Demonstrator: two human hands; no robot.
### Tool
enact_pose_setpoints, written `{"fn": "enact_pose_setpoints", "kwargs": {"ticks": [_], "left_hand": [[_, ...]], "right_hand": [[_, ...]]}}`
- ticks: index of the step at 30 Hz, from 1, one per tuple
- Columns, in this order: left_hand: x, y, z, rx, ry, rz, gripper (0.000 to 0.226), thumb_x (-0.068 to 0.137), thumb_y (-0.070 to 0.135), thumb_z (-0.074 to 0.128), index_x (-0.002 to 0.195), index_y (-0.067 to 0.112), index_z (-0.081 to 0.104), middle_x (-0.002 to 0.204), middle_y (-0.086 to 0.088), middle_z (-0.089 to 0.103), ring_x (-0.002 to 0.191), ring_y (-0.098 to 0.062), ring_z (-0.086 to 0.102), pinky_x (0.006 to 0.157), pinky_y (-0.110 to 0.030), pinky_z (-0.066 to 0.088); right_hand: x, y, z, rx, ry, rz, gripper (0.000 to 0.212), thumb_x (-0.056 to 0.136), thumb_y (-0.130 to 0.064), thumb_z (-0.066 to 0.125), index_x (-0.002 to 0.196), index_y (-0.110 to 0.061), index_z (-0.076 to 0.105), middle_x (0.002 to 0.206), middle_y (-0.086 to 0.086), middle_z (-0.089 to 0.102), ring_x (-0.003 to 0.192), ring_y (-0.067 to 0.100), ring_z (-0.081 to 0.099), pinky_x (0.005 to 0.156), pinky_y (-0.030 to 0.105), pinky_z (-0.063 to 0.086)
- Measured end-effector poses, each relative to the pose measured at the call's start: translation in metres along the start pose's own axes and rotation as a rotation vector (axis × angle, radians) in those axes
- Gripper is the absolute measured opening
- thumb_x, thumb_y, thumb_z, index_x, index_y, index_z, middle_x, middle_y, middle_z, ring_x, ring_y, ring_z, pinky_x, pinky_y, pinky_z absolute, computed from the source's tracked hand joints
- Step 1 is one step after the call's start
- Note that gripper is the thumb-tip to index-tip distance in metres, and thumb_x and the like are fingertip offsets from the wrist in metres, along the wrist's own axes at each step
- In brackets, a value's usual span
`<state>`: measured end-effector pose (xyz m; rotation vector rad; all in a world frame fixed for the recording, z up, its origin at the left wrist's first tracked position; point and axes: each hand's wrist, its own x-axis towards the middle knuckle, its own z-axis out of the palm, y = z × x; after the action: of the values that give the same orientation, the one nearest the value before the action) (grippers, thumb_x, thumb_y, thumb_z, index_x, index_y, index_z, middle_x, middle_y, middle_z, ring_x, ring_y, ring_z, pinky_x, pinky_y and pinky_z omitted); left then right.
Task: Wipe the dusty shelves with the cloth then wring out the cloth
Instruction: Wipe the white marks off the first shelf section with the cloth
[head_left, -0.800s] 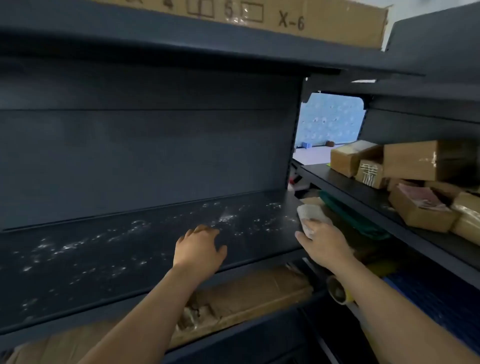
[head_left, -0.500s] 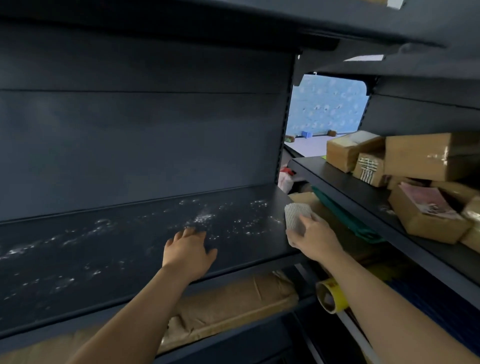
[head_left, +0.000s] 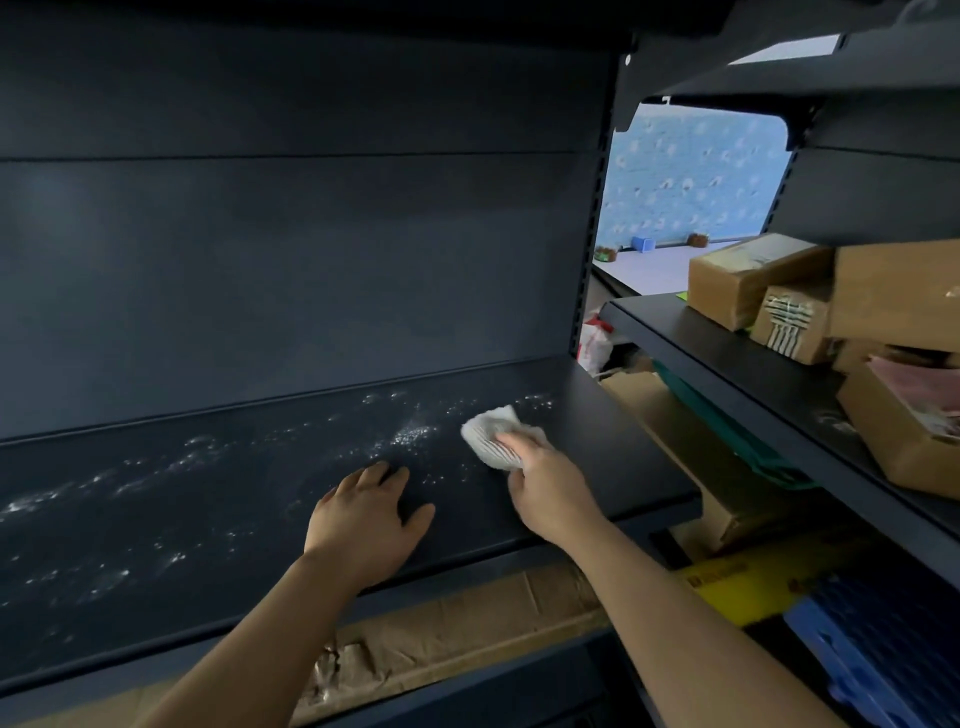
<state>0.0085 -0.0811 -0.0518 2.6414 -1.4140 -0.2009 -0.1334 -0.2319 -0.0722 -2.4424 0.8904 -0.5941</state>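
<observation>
A dark shelf (head_left: 613, 447) runs across the middle of the view, speckled with white dust (head_left: 410, 434) over its left and centre. My right hand (head_left: 550, 488) presses a crumpled white cloth (head_left: 491, 439) flat onto the shelf, just right of the thickest dust patch. The strip of shelf to the right of the cloth looks dust-free. My left hand (head_left: 366, 519) lies palm down on the shelf near its front edge, fingers spread, holding nothing.
A second shelf (head_left: 727, 364) on the right carries several taped cardboard boxes (head_left: 748, 283). Flattened cardboard (head_left: 467, 629) lies on the level below. A yellow and blue item (head_left: 779, 587) sits at the lower right. The shelf above overhangs closely.
My right hand has moved the cloth from the shelf's right end leftward onto the surface, up to the dust. My left hand has stayed planted on the shelf.
</observation>
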Motion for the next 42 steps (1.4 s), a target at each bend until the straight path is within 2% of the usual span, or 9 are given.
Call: {"fn": "enact_pose_setpoints", "kwargs": {"ticks": [3, 6, 11, 15, 22, 25, 28, 36, 42], "left_hand": [[0.007, -0.008, -0.008, -0.046, 0.003, -0.013, 0.066, 0.089, 0.056, 0.039, 0.145, 0.023, 0.027, 0.154, 0.003, 0.027, 0.14, -0.019, 0.028, 0.111, -0.036, 0.029], [0.02, -0.019, -0.017, -0.018, 0.031, -0.044, 0.066, 0.088, 0.055, 0.043, 0.144, 0.022, 0.031, 0.151, 0.001, 0.033, 0.138, -0.022, 0.031, 0.11, -0.036, 0.03], [0.039, -0.029, -0.022, 0.036, -0.05, -0.089, 0.064, 0.087, 0.057, 0.042, 0.141, 0.023, 0.035, 0.15, 0.001, 0.034, 0.135, -0.024, 0.036, 0.107, -0.037, 0.034], [0.046, -0.035, -0.02, 0.063, -0.129, -0.089, 0.068, 0.088, 0.059, 0.037, 0.144, 0.021, 0.03, 0.155, 0.002, 0.025, 0.137, -0.024, 0.034, 0.109, -0.038, 0.035], [0.043, -0.04, -0.019, 0.065, -0.13, -0.075, 0.07, 0.087, 0.062, 0.037, 0.147, 0.027, 0.024, 0.157, 0.005, 0.019, 0.142, -0.02, 0.025, 0.113, -0.037, 0.029], [0.044, -0.041, -0.023, 0.071, -0.102, -0.062, 0.068, 0.087, 0.061, 0.04, 0.145, 0.026, 0.029, 0.156, 0.004, 0.023, 0.14, -0.02, 0.028, 0.112, -0.038, 0.031], [0.047, -0.046, -0.026, 0.082, -0.096, -0.07, 0.07, 0.085, 0.062, 0.042, 0.143, 0.023, 0.032, 0.154, 0.002, 0.026, 0.14, -0.02, 0.03, 0.111, -0.04, 0.033], [0.049, -0.048, -0.02, 0.099, -0.121, -0.092, 0.072, 0.088, 0.062, 0.034, 0.148, 0.026, 0.019, 0.158, 0.006, 0.014, 0.144, -0.018, 0.02, 0.114, -0.036, 0.026], [0.046, -0.048, -0.02, 0.074, -0.102, -0.09, 0.071, 0.088, 0.063, 0.036, 0.148, 0.026, 0.021, 0.158, 0.006, 0.016, 0.144, -0.018, 0.02, 0.114, -0.037, 0.026]], "right_hand": [[0.014, -0.004, -0.009, 0.143, 0.131, 0.044, 0.055, 0.088, -0.003, 0.046, 0.139, -0.023, 0.045, 0.136, 0.009, 0.051, 0.12, 0.026, 0.052, 0.102, 0.026, 0.038], [0.031, 0.023, -0.034, 0.088, 0.249, 0.172, 0.059, 0.089, -0.001, 0.046, 0.142, -0.029, 0.041, 0.131, 0.013, 0.05, 0.116, 0.029, 0.052, 0.099, 0.031, 0.04], [0.054, 0.078, -0.036, -0.129, 0.095, 0.337, 0.061, 0.09, -0.006, 0.045, 0.145, -0.031, 0.033, 0.136, 0.016, 0.046, 0.114, 0.033, 0.052, 0.093, 0.04, 0.047], [0.08, 0.058, -0.018, -0.263, 0.078, 0.308, 0.061, 0.086, -0.006, 0.05, 0.142, -0.025, 0.036, 0.137, 0.014, 0.035, 0.115, 0.03, 0.047, 0.094, 0.037, 0.042], [0.088, 0.005, 0.029, 0.091, -0.066, 0.088, 0.056, 0.088, 0.001, 0.044, 0.135, -0.029, 0.049, 0.137, 0.0, 0.043, 0.117, 0.023, 0.051, 0.094, 0.024, 0.04], [0.094, 0.01, 0.01, 0.112, 0.13, 0.058, 0.051, 0.086, 0.002, 0.045, 0.133, -0.017, 0.054, 0.129, 0.016, 0.051, 0.114, 0.031, 0.054, 0.093, 0.02, 0.036], [0.106, 0.054, -0.02, 0.041, 0.274, 0.254, 0.054, 0.086, 0.003, 0.047, 0.136, -0.018, 0.049, 0.132, 0.019, 0.047, 0.112, 0.036, 0.052, 0.097, 0.033, 0.039], [0.149, 0.06, -0.006, -0.369, -0.023, 0.359, 0.056, 0.085, -0.015, 0.047, 0.139, -0.023, 0.035, 0.133, 0.019, 0.041, 0.115, 0.036, 0.046, 0.087, 0.041, 0.044], [0.14, -0.008, 0.042, -0.09, -0.128, 0.132, 0.057, 0.089, -0.007, 0.046, 0.138, -0.035, 0.042, 0.142, 0.011, 0.029, 0.116, 0.034, 0.051, 0.101, 0.032, 0.038]]}}
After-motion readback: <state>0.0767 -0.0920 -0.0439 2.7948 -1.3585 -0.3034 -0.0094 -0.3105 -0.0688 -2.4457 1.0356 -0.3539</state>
